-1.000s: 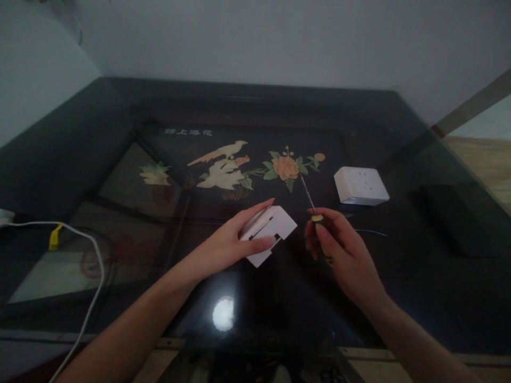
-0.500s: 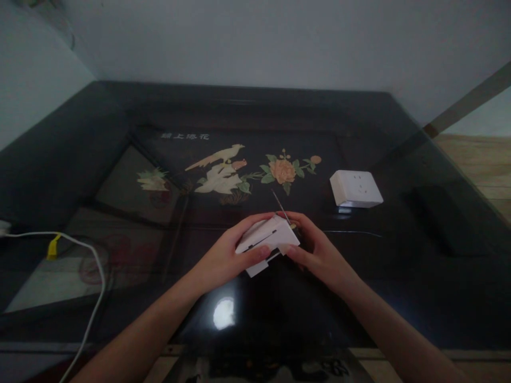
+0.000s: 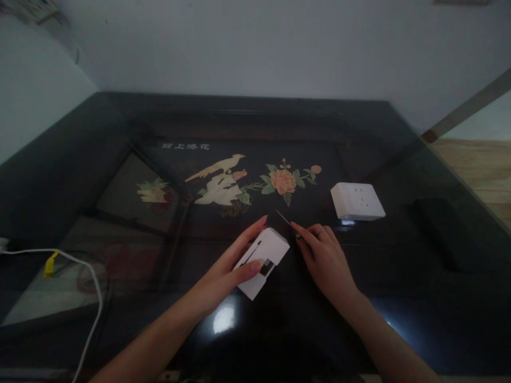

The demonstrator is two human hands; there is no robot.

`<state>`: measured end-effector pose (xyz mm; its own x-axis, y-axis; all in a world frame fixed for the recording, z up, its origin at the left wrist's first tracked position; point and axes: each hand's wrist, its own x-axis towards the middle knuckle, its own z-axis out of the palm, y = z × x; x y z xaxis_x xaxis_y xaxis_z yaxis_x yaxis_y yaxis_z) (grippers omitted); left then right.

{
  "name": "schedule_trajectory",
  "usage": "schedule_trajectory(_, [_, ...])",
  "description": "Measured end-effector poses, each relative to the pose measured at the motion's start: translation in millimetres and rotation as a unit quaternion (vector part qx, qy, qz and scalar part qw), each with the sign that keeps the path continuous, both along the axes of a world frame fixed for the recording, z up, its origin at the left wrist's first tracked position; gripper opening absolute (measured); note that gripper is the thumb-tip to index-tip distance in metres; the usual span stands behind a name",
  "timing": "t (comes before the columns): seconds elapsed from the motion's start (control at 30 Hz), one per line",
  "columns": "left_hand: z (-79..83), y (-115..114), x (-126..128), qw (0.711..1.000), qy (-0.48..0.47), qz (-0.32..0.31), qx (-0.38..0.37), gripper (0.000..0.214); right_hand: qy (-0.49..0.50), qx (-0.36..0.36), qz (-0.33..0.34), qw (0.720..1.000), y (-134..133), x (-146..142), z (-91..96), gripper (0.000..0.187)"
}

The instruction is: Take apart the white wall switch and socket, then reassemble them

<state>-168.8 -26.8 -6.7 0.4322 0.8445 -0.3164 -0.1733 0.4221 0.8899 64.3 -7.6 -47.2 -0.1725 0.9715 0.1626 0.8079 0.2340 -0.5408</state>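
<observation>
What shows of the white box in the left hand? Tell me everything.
The white box looks like plastic, oblong, with a thin slit and a dark opening on its near face. It is tilted, low over the dark table. The left hand grips it, thumb on the near face, fingers along the far edge. The right hand with its screwdriver is close beside.

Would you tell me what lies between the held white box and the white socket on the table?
In the head view, the right hand, gripping a thin tool, sits between box and socket.
</observation>
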Motion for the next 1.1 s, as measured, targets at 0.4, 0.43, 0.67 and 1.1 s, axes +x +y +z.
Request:
schedule_trajectory(0.4, [-0.9, -1.4, 2.8, 0.999, -0.026, -0.016, -0.01, 0.072, 0.048, 0.042, 0.01, 0.998, -4.9, -5.5, 18.4, 0.037])
schedule_trajectory(0.43, [-0.5, -1.9, 4.1, 1.0, -0.017, -0.026, -0.002, 0.074, 0.103, 0.023, 0.028, 0.994, -7.7, -7.2, 23.2, 0.039])
schedule_trajectory(0.67, [0.0, -5.3, 10.0, 0.993, 0.053, -0.051, 0.091, 0.075, 0.408, -0.191, 0.124, 0.884, -20.5, -18.5, 37.7, 0.056])
schedule_trajectory(1.1, [-2.0, 0.9, 6.2, 0.998, -0.06, 0.025, 0.017, 0.112, 0.578, -0.25, -0.009, 0.777, -28.6, -25.0, 31.5, 0.042])
